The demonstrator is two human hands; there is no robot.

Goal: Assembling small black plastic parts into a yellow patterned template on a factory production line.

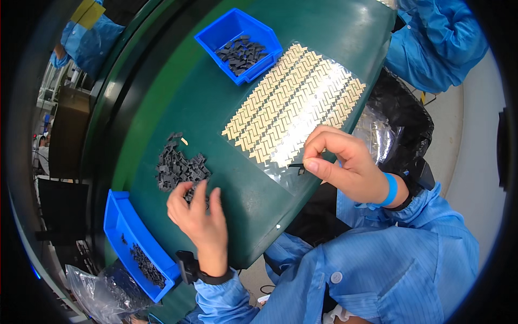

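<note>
My left hand (198, 216) rests palm down on the green table (178, 97), its fingertips at the near edge of a loose pile of small dark grey blocks (178, 166). My right hand (340, 159) hovers at the near edge of a clear sheet (294, 105) covered with rows of small tan pieces in a herringbone pattern. Its thumb and fingers pinch a thin dark tool (295, 166), with a small dark part at the tip. A single tan piece (184, 141) lies beside the pile.
A blue bin (237, 43) with dark blocks stands at the far side. Another blue bin (137, 245) with a few dark parts sits at the table's left edge, above a clear plastic bag (102, 291). Black bags (402, 113) lie to the right. Other people in blue coats stand nearby.
</note>
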